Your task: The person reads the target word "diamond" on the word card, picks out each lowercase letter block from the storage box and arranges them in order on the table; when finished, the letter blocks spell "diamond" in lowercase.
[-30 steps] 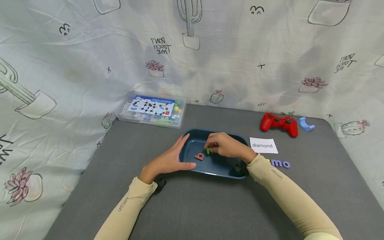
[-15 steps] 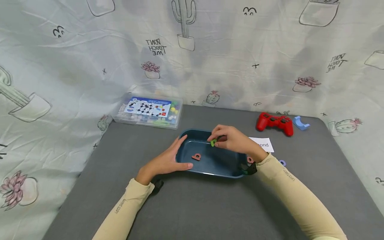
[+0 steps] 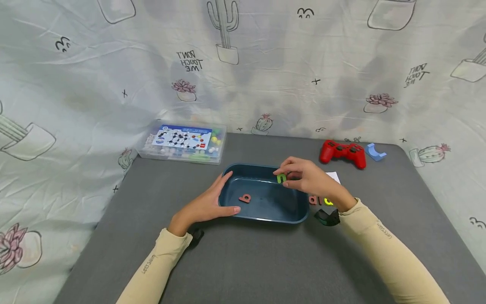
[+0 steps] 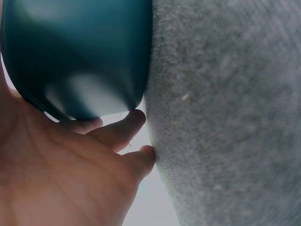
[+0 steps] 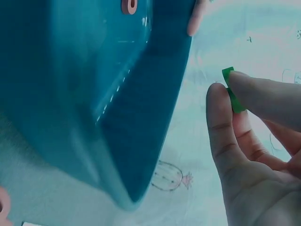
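My left hand (image 3: 203,205) holds the left end of a dark blue tray (image 3: 265,218), its thumb and index fingertip over the rim. Its other fingers lie along the tray's outer wall (image 4: 94,61) in the left wrist view. Between the thumb and fingers of my right hand (image 3: 303,177) is a green letter n (image 3: 281,178), held above the tray's right part; it shows edge-on as a green piece (image 5: 233,92) in the right wrist view. A brownish-red letter (image 3: 244,198), shaped like a d or p, lies on the tray floor.
Right of the tray lie reddish letters (image 3: 312,200) and a yellow letter (image 3: 328,202), partly behind my right wrist. A white card (image 3: 334,176) is mostly covered. Farther back are a red game controller (image 3: 343,153), a light-blue curved piece (image 3: 375,152) and a clear kit box (image 3: 180,142).
My right hand has lifted the green letter from the tray floor and carried it to the right. The left hand stays on the tray. The head view has shifted slightly.
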A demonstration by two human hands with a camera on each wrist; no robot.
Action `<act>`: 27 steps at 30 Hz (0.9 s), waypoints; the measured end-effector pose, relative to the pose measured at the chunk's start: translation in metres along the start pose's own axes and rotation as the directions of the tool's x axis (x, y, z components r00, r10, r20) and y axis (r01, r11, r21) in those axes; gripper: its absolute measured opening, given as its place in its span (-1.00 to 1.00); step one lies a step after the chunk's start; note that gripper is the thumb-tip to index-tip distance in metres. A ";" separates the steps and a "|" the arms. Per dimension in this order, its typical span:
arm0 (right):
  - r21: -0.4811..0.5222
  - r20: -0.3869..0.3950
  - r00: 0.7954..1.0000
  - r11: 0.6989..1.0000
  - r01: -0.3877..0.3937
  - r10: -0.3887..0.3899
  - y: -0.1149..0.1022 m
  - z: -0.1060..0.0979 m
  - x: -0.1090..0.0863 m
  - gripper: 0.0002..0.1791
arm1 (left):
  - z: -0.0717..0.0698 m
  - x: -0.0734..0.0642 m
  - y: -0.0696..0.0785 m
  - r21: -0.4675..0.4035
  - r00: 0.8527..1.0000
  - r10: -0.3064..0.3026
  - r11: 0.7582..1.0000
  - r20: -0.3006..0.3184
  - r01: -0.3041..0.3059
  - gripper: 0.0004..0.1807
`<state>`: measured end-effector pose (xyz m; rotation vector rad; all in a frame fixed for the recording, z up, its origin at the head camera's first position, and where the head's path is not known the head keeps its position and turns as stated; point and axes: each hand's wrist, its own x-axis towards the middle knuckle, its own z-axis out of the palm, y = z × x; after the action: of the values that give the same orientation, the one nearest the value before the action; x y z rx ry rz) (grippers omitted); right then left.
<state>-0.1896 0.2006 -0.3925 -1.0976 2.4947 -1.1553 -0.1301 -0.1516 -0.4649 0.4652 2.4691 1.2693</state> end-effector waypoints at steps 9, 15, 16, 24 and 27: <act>0.094 -0.085 0.995 0.995 -0.042 0.051 0.008 -0.008 -0.024 -0.70 | -0.001 0.000 -0.003 -0.027 1.000 0.025 0.999 0.004 -0.025 0.33; 0.096 -0.151 0.988 0.995 -0.013 0.027 0.016 -0.012 -0.044 -0.73 | -0.002 0.001 -0.001 -0.014 1.000 0.029 0.999 0.007 -0.029 0.40; 0.092 -0.163 0.986 0.996 -0.010 0.025 0.018 -0.013 -0.047 -0.73 | -0.002 0.001 -0.001 -0.011 1.000 0.028 1.000 0.008 -0.028 0.41; 0.086 -0.214 0.970 0.991 -0.099 0.116 0.031 -0.020 -0.075 -0.67 | -0.001 0.000 0.002 0.009 1.000 0.008 1.000 0.022 -0.008 0.46; 0.075 -0.234 0.957 0.984 -0.161 0.174 0.036 -0.023 -0.087 -0.70 | -0.001 0.000 0.001 0.016 1.000 0.005 1.000 0.026 -0.005 0.49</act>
<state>-0.1574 0.2898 -0.4143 -0.7535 2.6530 -1.3686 -0.1301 -0.1518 -0.4636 0.4889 2.4596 1.2389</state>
